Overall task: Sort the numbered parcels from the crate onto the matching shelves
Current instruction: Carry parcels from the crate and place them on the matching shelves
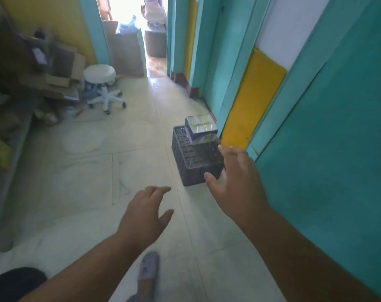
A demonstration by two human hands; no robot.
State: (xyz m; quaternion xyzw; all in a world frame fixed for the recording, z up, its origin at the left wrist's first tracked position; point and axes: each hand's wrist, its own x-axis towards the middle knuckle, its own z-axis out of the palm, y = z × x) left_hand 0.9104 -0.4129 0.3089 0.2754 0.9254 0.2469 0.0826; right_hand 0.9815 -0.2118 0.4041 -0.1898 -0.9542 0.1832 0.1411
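Both bare forearms extended forward and down. Left hand (144, 211) lower, palm down, fingers straight and relaxed, thumb spread to right, grip empty. Right hand (236, 182) reaches farther ahead and higher, palm down, fingers spread and slightly bent, thumb out to left, grip empty. Hands well apart.
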